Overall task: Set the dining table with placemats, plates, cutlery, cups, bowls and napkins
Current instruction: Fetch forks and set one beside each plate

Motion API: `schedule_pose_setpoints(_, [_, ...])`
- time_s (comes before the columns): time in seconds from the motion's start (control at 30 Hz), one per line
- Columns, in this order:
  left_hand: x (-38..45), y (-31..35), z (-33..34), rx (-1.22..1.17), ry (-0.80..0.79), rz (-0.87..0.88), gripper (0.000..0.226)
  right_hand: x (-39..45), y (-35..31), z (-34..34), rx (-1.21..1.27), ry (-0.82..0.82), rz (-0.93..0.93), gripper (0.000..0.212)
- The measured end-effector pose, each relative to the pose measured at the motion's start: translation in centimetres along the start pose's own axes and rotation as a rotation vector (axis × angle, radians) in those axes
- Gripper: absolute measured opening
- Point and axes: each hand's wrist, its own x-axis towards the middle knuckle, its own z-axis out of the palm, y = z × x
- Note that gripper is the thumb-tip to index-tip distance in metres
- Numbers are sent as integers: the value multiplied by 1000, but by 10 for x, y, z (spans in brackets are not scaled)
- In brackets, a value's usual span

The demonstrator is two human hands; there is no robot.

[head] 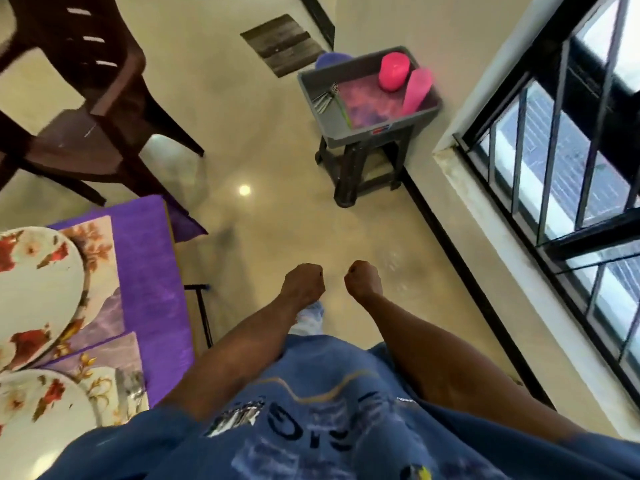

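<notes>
My left hand and my right hand hang in front of me over the floor, both curled into fists and holding nothing. At the left, the table with a purple cloth carries two floral plates on patterned placemats. Ahead, a grey tray sits on a dark stool. It holds two pink cups, one upright and one lying down, plus several pieces of metal cutlery.
A brown plastic chair stands at the upper left beside the table. A barred window and wall run along the right. A dark floor mat lies at the far end. Glossy beige floor stretches between me and the stool.
</notes>
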Motion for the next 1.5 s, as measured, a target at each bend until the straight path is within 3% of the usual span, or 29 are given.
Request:
schedule_pose_setpoints(0.43, [223,-58,-182,9,27,-33,26,195,-198,-52,58,58,9,22])
schedule_pose_setpoints(0.93, [450,-90,-323,51,-62,24,25,429,-336,-69,312,93,196,17])
schedule_pose_setpoints(1.1, [521,-92,-375,59,-125,48,23,489,-383,-90,361,9,283,17])
schedule_pose_setpoints(1.23, [569,-87,-398,70,-194,53,23,512,-402,-96,421,12,359,29])
schedule_pose_setpoints(1.4, [631,-76,-415,188,-304,171,27,540,-394,-82,618,88,523,11])
schedule_pose_setpoints(1.5, [671,-69,-424,207,-332,228,27,555,-399,-88,725,51,606,16])
